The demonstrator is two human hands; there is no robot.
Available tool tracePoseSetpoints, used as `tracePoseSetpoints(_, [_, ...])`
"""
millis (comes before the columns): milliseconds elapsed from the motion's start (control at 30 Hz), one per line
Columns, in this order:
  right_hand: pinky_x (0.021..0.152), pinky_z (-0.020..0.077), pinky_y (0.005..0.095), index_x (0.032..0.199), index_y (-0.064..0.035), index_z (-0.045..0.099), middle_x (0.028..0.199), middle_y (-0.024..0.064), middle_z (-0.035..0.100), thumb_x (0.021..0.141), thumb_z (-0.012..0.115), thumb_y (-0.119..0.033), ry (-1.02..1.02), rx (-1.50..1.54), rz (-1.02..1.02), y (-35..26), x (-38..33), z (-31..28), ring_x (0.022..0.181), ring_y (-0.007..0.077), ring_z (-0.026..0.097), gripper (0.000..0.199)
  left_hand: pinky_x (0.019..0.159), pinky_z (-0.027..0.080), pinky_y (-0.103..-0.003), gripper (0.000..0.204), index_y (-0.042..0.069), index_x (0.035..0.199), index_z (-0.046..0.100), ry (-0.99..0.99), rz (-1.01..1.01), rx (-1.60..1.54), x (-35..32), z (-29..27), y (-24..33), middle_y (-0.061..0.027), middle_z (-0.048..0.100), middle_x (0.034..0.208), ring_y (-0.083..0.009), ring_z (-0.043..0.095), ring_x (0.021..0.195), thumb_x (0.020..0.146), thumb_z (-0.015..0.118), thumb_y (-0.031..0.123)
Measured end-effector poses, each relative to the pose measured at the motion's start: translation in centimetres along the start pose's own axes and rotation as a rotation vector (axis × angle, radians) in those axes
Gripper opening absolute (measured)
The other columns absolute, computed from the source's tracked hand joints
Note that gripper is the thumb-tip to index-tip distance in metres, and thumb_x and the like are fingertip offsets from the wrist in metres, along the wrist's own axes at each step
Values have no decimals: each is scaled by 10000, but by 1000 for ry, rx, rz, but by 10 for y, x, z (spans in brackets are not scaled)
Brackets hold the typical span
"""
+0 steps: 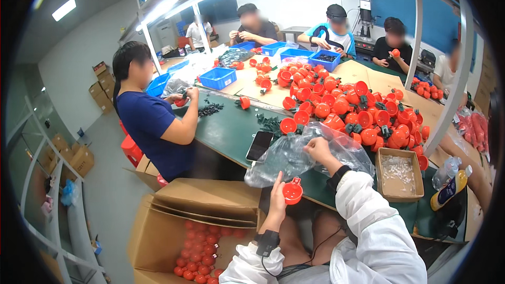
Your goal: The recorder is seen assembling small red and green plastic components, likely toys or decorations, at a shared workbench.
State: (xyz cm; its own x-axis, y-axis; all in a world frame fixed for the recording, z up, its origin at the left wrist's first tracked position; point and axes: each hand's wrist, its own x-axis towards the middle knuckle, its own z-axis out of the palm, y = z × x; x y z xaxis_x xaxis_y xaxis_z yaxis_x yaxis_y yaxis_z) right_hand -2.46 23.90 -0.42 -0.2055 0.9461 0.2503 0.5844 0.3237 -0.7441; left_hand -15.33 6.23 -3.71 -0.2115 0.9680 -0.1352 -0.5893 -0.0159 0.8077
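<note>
My left hand [275, 202] holds a small red cup-shaped part [292, 193] with a loop at its top, its open side facing up toward me, just off the table's near edge. Over a crumpled clear plastic bag [281, 162] my right hand [319, 150] is closed, fingertips pinched together. Whether they grip the bag or a small piece is too fine to tell. A large heap of red cup-shaped parts [342, 106] with dark green fittings lies behind the bag. Dark green pieces [269, 124] lie left of the heap.
A phone [259, 146] lies left of the bag. At right stand a cardboard tray [384, 195] of small white pieces and a yellow bottle [451, 188]. An open carton [152, 231] holding red balls is below left. A co-worker [152, 110] works at left; several others sit across the table.
</note>
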Motion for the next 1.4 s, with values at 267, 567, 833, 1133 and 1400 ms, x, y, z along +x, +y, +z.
tracePoseSetpoints(267, [471,430,265,737,-19,582,613,31,559,750,549,-35,832,1036,241,85,96,-119,544,131,552,39,826,465,-291,382,19,1262,418,-103,-31,13,-2,21,-1,-123,560,1076,-167,575,950,937,281,166])
tracePoseSetpoints(567, [963,360,387,1144,66,469,1212,263,475,765,559,-68,551,18,-340,-65,-28,-100,1138,363,461,411,900,435,-330,382,-26,1194,451,-9,-54,-62,-17,-15,4,-152,535,1164,-214,535,1060,937,286,203])
tracePoseSetpoints(833, [824,464,381,1043,-66,580,1152,165,521,679,674,-84,-307,-314,-395,-46,-57,-3,962,325,557,376,779,496,-398,343,-7,1166,399,56,-67,-4,-34,-22,-8,-190,553,1084,-306,604,902,913,291,196])
tracePoseSetpoints(1133, [644,475,386,1058,-72,590,683,171,592,741,610,-97,-405,338,68,-56,-87,-62,696,316,608,319,830,475,-387,381,-30,1202,417,-57,-104,-45,-65,-11,10,-167,542,1138,-288,585,958,910,308,189])
tracePoseSetpoints(1400, [705,444,457,1059,11,433,822,241,584,773,657,-324,-362,-447,73,-36,-136,-95,817,412,569,494,863,457,-386,431,-44,1220,435,-127,-153,2,-72,-2,6,-162,535,1175,-293,584,968,892,342,219])
